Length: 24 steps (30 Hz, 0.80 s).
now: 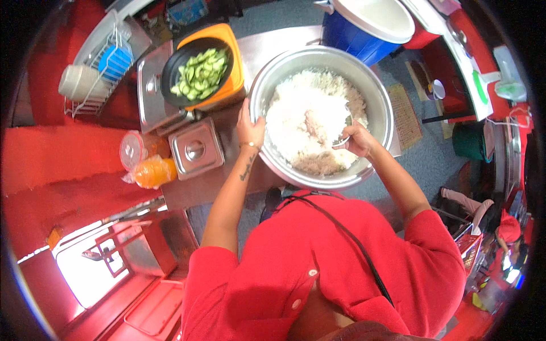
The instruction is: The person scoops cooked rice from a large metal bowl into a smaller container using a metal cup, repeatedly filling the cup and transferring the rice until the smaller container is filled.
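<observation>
A large round metal pot (386, 111) of cooked white rice (298, 102) stands before me on a steel counter. My left hand (251, 130) grips its left rim, with the thumb at the inner side and the fingers along the outside. Inside the pot, my right hand (360, 140) holds a small metal bowl or scoop (349, 121) against the rice; only its curved edge shows. Part of the rice looks browner, near the front wall and in a patch at the middle. Glare washes out much of the white rice.
Sliced cucumber (202, 74) fills a black bowl (168, 87) on an orange container (236, 55). Nearby are a lidded steel pan (196, 149), an orange-filled jar wrapped in plastic (155, 171) and a wire rack (96, 96). A blue bucket (347, 38) stands behind the pot. Another person (507, 228) is far right.
</observation>
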Available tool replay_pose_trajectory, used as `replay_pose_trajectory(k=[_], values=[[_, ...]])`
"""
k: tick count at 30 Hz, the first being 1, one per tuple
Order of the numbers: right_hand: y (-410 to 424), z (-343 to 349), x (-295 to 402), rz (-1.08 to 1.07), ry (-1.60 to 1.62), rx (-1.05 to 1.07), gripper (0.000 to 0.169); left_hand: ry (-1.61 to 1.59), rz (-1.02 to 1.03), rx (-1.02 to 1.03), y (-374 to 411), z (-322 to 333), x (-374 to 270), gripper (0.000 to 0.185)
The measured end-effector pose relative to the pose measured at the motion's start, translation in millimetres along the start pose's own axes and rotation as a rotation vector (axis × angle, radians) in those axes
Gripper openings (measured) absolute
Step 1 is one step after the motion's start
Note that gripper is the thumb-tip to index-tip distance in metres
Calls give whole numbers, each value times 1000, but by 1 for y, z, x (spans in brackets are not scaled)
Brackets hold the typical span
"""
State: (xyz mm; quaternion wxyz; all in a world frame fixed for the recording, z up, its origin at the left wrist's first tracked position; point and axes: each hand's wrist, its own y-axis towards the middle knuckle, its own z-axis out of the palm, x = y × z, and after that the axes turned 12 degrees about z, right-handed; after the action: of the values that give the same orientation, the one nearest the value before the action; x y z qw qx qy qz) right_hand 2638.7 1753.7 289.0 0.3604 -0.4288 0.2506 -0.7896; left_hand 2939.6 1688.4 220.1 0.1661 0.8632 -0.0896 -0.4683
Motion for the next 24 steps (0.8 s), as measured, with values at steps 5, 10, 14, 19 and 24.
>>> replay_pose_trajectory(k=[5, 10, 14, 19, 24], values=[[-50, 30, 63, -250, -19, -97, 68, 41, 35, 9, 0, 2, 6, 62], [-96, 61, 173, -534, -127, -201, 51, 61, 5, 27, 0, -2, -1, 63], [-90, 50, 256, -936, -396, -524, 64, -7, 16, 24, 1, -2, -6, 62], [-36, -16, 336, -1480, -1229, -978, 56, 27, -4, 34, 3, 3, -4, 62], [-13, -31, 345, -1417, -2112, -1166, 42, 3, -20, 21, 0, -1, -5, 62]])
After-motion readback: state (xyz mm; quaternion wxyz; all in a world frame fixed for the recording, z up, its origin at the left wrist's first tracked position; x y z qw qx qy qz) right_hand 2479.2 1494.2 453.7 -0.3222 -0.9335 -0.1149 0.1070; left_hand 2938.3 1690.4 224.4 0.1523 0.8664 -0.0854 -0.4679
